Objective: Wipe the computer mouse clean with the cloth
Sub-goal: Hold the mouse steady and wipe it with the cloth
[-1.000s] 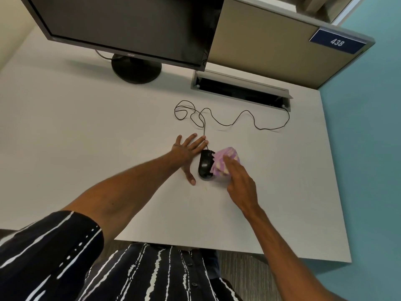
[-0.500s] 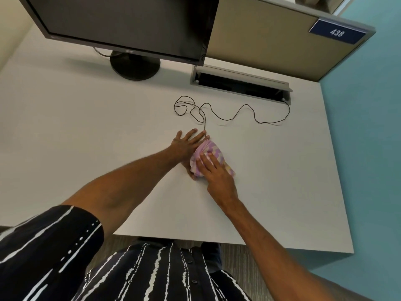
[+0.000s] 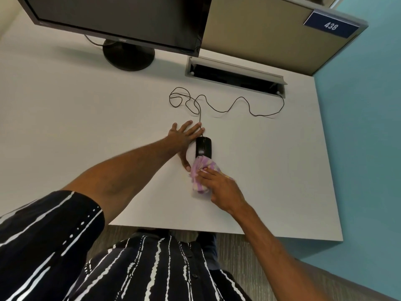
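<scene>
A black wired computer mouse [image 3: 203,147] lies on the white desk [image 3: 76,127]. Its near end is hidden under a bunched pink and purple cloth [image 3: 200,173]. My right hand [image 3: 223,190] presses down on the cloth, fingers on top of it, just in front of the mouse. My left hand [image 3: 184,139] lies flat with fingers spread against the mouse's left side, thumb reaching back toward the cloth. The mouse's thin black cable [image 3: 227,105] loops across the desk behind it.
A black monitor [image 3: 121,20] on a round stand [image 3: 129,55] stands at the back left. A grey cable tray slot [image 3: 234,72] is set into the desk's back edge. A tan partition with a "438" sign [image 3: 331,26] rises behind. The desk's front edge runs close to my body.
My right hand has dragged the cloth from on top of the mouse back toward me, uncovering the mouse's front and middle. My left hand has stayed beside the mouse.
</scene>
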